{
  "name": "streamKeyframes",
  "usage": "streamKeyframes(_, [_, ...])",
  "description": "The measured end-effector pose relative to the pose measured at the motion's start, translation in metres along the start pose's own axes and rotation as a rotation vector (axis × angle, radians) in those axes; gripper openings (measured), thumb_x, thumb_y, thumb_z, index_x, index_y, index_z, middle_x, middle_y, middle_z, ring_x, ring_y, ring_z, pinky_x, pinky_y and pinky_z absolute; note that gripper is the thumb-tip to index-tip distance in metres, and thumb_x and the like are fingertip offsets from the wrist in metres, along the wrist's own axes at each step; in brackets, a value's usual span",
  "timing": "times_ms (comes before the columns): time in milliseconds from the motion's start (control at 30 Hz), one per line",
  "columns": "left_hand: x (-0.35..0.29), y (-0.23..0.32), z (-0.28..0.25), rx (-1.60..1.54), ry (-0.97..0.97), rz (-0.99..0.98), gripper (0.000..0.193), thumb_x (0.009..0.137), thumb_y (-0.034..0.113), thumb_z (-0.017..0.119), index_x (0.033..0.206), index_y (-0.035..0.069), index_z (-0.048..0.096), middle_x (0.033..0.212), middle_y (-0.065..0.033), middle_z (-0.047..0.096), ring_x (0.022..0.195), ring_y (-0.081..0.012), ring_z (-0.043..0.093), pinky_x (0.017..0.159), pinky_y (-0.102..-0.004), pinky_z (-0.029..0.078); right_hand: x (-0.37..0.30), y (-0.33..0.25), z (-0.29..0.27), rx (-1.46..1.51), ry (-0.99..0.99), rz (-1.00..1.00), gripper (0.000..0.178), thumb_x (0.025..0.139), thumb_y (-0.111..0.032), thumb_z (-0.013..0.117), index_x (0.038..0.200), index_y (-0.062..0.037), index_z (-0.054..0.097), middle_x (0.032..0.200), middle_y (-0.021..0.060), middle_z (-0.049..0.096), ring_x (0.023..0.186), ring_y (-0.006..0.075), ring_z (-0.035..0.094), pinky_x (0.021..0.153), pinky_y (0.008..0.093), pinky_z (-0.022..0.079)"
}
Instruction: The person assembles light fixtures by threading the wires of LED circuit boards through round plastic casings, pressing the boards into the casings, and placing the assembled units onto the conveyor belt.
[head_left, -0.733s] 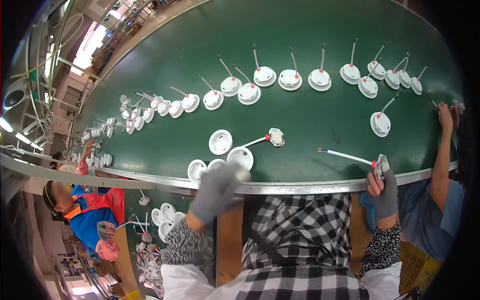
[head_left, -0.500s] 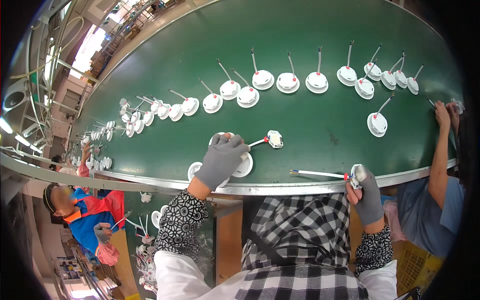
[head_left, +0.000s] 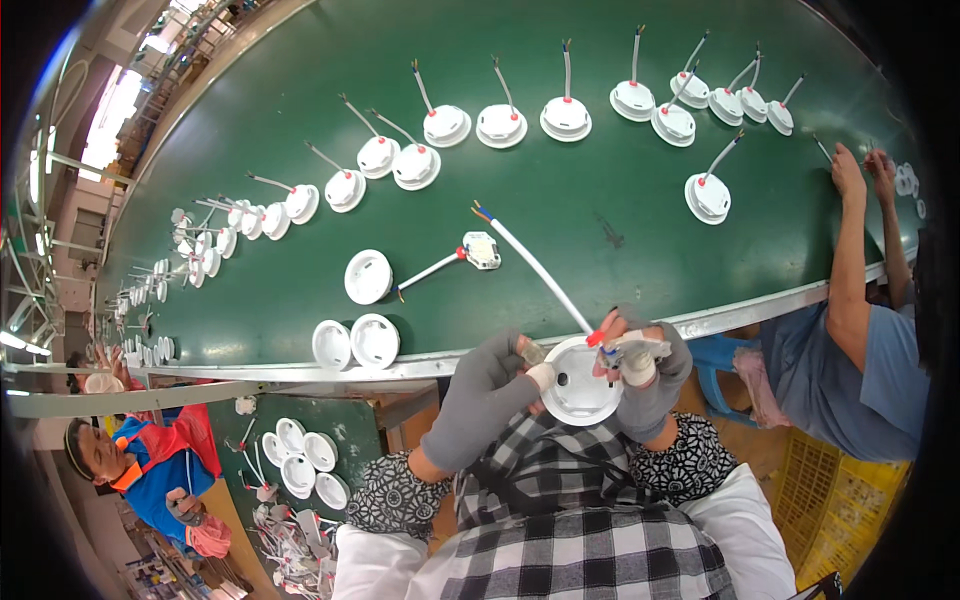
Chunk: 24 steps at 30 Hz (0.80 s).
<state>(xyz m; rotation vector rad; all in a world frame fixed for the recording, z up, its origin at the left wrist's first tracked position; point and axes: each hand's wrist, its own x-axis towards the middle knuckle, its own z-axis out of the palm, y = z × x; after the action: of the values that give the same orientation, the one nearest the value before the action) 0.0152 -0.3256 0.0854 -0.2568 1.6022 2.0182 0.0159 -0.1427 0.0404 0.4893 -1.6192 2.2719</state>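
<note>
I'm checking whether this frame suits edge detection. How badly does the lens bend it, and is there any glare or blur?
Head view: strong fisheye, the green belt and its metal edge bow into an arc; black vignette fills the corners; windows at upper left blow out; the hands on the white round housing look sharp; the rim is softer.

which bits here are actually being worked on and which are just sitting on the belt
In hand:
- white round housing, held by the left hand
- small white module with its grey cable, held by the right hand

Lying about:
- two white discs at the belt's near edge
- white disc and loose wired module
- row of finished lamps
</note>
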Motion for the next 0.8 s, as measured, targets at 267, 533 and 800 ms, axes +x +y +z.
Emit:
streamKeyframes(267, [-0.011, -0.020, 0.002, 0.296, -0.325, 0.173, 0.077, 0.081, 0.016, 0.074, 0.140, -0.003, 0.028, 0.134, -0.0122, 0.043, 0.124, -0.0200, 0.044, 0.099, -0.0333, 0.042, -0.005, 0.004, -0.006, 0.322, 0.189, 0.314, 0.016, 0.082, -0.005, 0.067, 0.094, -0.0005, 0.057, 0.086, 0.0069, 0.067, 0.078, 0.0111, 0.063, 0.072, 0.0269, 0.053])
streamKeyframes(533, [-0.016, -0.034, 0.002, 0.868, -0.002, 0.243, 0.093, 0.060, 0.036, 0.088, 0.132, -0.001, 0.042, 0.119, -0.0149, 0.058, 0.105, -0.0276, 0.062, 0.090, -0.0355, 0.049, -0.006, -0.010, -0.009, 0.351, -0.003, 0.488, 0.019, 0.086, -0.012, 0.068, 0.099, -0.0014, 0.059, 0.093, 0.0120, 0.068, 0.071, 0.0101, 0.062, 0.064, 0.0239, 0.051])
streamKeyframes(800, [-0.027, -0.036, -0.029, 0.903, 0.380, 0.510, 0.084, 0.058, 0.036, 0.089, 0.125, 0.006, 0.048, 0.112, -0.0118, 0.064, 0.100, -0.0262, 0.065, 0.085, -0.0354, 0.052, -0.010, -0.061, -0.070, 0.262, -0.323, 0.704, 0.023, 0.083, -0.015, 0.068, 0.097, 0.0012, 0.060, 0.080, 0.0124, 0.066, 0.061, 0.0127, 0.062, 0.050, 0.0232, 0.046])
